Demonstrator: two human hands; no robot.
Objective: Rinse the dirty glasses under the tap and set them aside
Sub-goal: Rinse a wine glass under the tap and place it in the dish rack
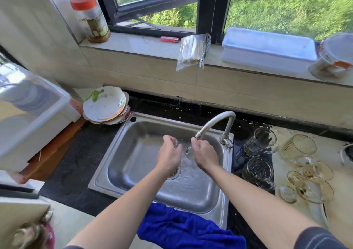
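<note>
Now rinsing: my left hand [169, 156] and right hand [205, 156] both have fingers closed on 1 small glass [188, 151] under the tap [215, 123], over the sink [145, 132]; I would turn it slowly so water reaches inside.

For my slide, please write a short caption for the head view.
Both hands rinse a small glass under the tap over the sink.

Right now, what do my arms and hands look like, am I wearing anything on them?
Both forearms are bare, and the left hand and right hand wear no gloves, with no watch or ring visible. A dark short sleeve covers the right upper arm; a sliver of dark fabric shows at the left.
</note>
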